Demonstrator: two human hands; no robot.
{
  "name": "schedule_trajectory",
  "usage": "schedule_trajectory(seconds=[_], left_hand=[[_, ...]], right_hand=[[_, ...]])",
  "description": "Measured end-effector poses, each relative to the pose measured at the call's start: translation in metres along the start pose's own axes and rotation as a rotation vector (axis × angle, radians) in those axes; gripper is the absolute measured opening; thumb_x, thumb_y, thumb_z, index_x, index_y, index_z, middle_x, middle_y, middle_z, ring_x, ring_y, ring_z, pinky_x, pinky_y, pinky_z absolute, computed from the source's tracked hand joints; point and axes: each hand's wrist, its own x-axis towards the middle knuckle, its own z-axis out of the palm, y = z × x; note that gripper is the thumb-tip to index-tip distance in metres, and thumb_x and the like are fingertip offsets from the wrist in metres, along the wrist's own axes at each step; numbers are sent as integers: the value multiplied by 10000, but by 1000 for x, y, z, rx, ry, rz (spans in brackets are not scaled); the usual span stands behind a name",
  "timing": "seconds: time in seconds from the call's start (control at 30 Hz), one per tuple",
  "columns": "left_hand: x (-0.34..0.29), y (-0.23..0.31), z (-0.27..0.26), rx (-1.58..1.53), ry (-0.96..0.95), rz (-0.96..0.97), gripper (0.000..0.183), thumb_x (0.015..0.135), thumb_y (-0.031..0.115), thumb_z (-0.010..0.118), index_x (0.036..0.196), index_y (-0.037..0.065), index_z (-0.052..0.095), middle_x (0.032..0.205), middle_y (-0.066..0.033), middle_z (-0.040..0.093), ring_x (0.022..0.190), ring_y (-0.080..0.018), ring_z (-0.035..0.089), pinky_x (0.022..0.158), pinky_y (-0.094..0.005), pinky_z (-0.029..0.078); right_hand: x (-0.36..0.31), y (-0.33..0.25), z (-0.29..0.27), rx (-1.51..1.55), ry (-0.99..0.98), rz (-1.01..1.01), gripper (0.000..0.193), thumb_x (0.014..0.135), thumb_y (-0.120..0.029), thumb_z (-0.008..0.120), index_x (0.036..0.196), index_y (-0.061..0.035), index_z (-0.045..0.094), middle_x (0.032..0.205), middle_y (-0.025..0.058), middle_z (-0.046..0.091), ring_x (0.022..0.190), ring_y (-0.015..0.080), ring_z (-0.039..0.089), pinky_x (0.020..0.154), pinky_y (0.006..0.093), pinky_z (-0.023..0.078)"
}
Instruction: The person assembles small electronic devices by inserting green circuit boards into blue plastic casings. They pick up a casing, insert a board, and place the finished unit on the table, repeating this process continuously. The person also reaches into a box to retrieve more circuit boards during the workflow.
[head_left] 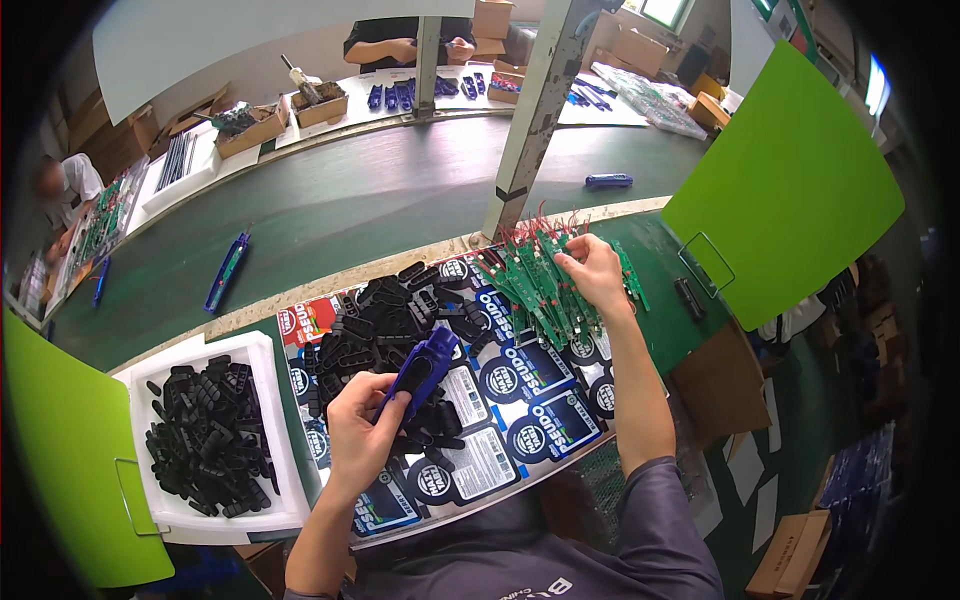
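My left hand (364, 425) is closed around a blue plastic housing (425, 366), a long hollow shell tilted up and away from me. Under and beyond it spreads a loose heap of small black plastic parts (375, 322) on the printed work surface. My right hand (597, 275) is at the pile of narrow green circuit boards (535, 283) with red wires, to the right of the black parts. Its thumb and fingers are pinched at a board near the top of the pile; the fingertips are partly hidden among the boards.
A white foam tray (290, 440) of black parts stands at the left. Green panels (790, 190) flank me. Beyond a metal post (540, 110), a green conveyor belt (370, 190) carries blue housings (228, 272). Other people work across the belt and at far left.
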Motion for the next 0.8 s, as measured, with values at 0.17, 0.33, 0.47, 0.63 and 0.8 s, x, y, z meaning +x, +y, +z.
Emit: schedule_trajectory(seconds=[0.17, 0.33, 0.47, 0.63, 0.8], left_hand=[[0, -1, 1, -5, -6, 25, 174, 959, -49, 686, 1133, -45, 700, 939, -41, 636, 762, -68, 653, 581, -211, 552], [-1, -4, 0, 8, -15, 37, 176, 960, -49, 686, 1135, -46, 699, 940, -42, 638, 762, -71, 659, 580, -213, 550], [-1, -1, 3, -7, -21, 13, 172, 966, -40, 683, 1137, -49, 696, 939, -39, 640, 763, -72, 660, 580, -213, 548], [-1, 2, 2, -135, -27, -115, 194, 1009, 20, 656, 1190, -50, 666, 978, -65, 687, 761, -87, 663, 590, -230, 546], [2, 2, -3, -262, -52, -165, 238, 1057, 94, 604, 1267, -17, 591, 994, -93, 724, 754, -107, 669, 651, -255, 563]], right_hand=[[-5, 0, 3, -62, 107, -136, 265, 865, -215, 814, 1029, -23, 734, 883, 122, 702, 844, 317, 698, 768, 449, 544], [-12, -14, 3, -41, 87, -121, 206, 862, -150, 803, 1001, -20, 725, 852, 118, 689, 824, 318, 691, 751, 444, 539], [-7, -7, 6, -30, 54, -102, 185, 857, -124, 793, 991, -21, 717, 858, 119, 706, 820, 313, 701, 751, 440, 545], [-10, -21, -12, 41, 134, -176, 168, 858, -83, 757, 1001, -13, 704, 886, 138, 737, 792, 295, 721, 757, 424, 562], [-50, -106, -56, 184, 235, -232, 259, 927, 4, 698, 1185, 7, 678, 903, 60, 681, 757, 130, 633, 700, 287, 529]])
